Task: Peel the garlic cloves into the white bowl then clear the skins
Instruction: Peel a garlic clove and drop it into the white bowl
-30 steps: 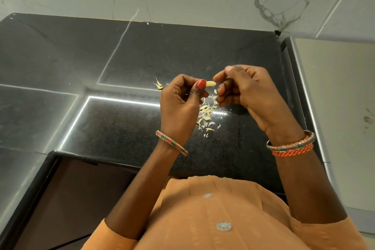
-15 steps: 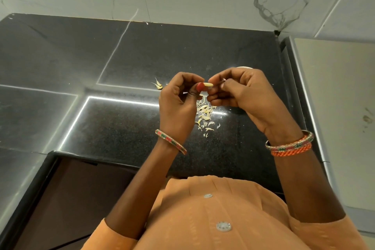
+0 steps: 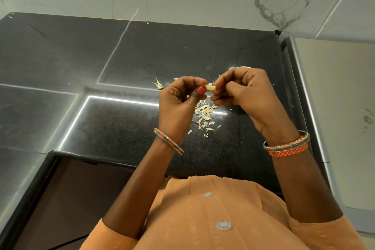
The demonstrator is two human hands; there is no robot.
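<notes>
A pale yellow garlic clove [image 3: 210, 87] is held above the black counter between both hands. My left hand [image 3: 178, 103] pinches its left end between thumb and fingers. My right hand [image 3: 241, 91] pinches the right end with curled fingertips. Below the hands a pile of thin garlic skins [image 3: 205, 114] lies scattered on the counter. Only a sliver of the white bowl's rim [image 3: 243, 67] shows behind my right hand; the rest is hidden.
A loose garlic piece with a curled tail [image 3: 158, 85] lies left of the hands. The black granite counter [image 3: 101, 128] meets a marble wall at the back. A beige raised surface [image 3: 334, 107] borders the right; a dark recess [image 3: 67, 199] lies front left.
My right hand has shifted slightly left and down along the clove, its fingertips now closer to my left thumb. More of the clove shows bare between the hands.
</notes>
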